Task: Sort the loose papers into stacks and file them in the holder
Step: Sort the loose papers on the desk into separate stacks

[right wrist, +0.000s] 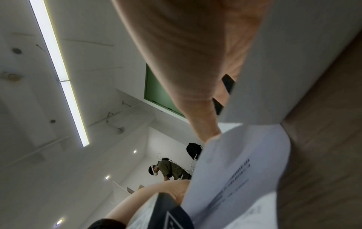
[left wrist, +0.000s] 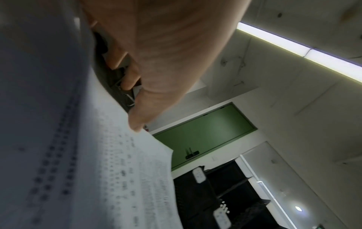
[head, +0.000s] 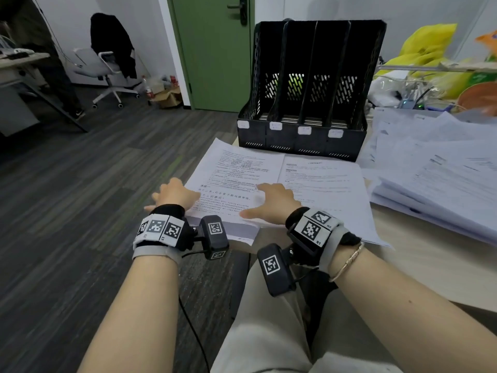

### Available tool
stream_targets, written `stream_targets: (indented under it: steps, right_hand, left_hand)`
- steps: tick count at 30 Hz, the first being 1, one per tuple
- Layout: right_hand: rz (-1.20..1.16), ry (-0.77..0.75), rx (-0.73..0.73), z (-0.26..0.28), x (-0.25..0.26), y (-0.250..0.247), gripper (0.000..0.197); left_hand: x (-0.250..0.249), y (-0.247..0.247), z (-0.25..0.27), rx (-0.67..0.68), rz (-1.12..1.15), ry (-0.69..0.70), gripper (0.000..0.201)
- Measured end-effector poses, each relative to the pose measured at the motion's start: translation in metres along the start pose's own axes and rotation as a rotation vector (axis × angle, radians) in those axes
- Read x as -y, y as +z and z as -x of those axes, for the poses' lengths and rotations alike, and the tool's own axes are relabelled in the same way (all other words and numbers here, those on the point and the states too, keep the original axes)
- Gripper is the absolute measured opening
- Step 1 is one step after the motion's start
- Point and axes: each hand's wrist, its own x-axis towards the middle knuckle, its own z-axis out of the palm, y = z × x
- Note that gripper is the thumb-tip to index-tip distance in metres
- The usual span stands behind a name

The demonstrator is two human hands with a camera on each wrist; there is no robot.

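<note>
Squaring looks to be the step in hand, so the advice starts at the left. The left hand (head: pixel 174 195) sits at the left edge of the near stack (head: pixel 231 200), which overhangs the table (head: pixel 419 278) edge toward the person; its fingers are spread and fairly straight against the sheets, gripping nothing that I can see, though the underside is hidden. It should act as a fence, steady, while the other side pushes. The right hand (head: pixel 271 203) lies flat on top, fingers extended, thumb stretched along the near edge, pressing rather than pinching. Light pressure is wise, or top sheets may skid. A second stack (head: pixel 325 184) lies touching on the right, a loose heap (head: pixel 435 170) beyond. The holder (head: pixel 309 84) stands behind, its slots seemingly empty.
</note>
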Motion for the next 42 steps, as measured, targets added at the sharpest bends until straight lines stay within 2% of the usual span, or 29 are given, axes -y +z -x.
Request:
stream_targets:
  steps: [3,6,9,11,16,24,32,36,38,42]
  right_hand:
    - [-0.082,-0.021,-0.065,0.004,-0.001,-0.01,0.079]
    - [-0.133,-0.051,-0.122,0.009,-0.005,-0.026,0.075]
    - [-0.183,-0.07,-0.176,0.015,-0.012,-0.044,0.071]
    - [-0.219,-0.075,-0.216,0.022,-0.022,-0.058,0.069]
    - [-0.268,-0.057,-0.333,0.044,-0.058,-0.097,0.061]
    - [-0.426,0.027,-0.519,0.088,-0.134,-0.154,0.047]
    - [-0.438,0.216,-0.629,0.124,-0.216,-0.181,0.044]
    - [-0.389,0.282,-0.574,0.136,-0.252,-0.182,0.048]
    - [-0.355,0.306,-0.481,0.138,-0.265,-0.176,0.048]
    - [-0.293,0.355,-0.294,0.141,-0.285,-0.155,0.032]
  left_hand:
    - [-0.015,-0.013,0.015,-0.091,0.06,0.079,0.049]
    - [-0.035,-0.024,0.029,-0.133,0.197,0.282,0.043]
    - [-0.058,-0.029,0.051,-0.097,0.341,0.468,0.037]
    - [-0.076,-0.028,0.066,-0.073,0.354,0.558,0.034]
    - [-0.121,-0.011,0.1,-0.018,0.392,0.71,0.028]
    - [-0.195,0.035,0.145,0.17,0.443,0.832,0.023]
    - [-0.251,0.084,0.176,0.301,0.44,0.895,0.025]
    - [-0.267,0.112,0.19,0.398,0.396,0.868,0.029]
    - [-0.274,0.124,0.198,0.442,0.344,0.871,0.033]
    - [-0.287,0.143,0.204,0.482,0.2,0.857,0.035]
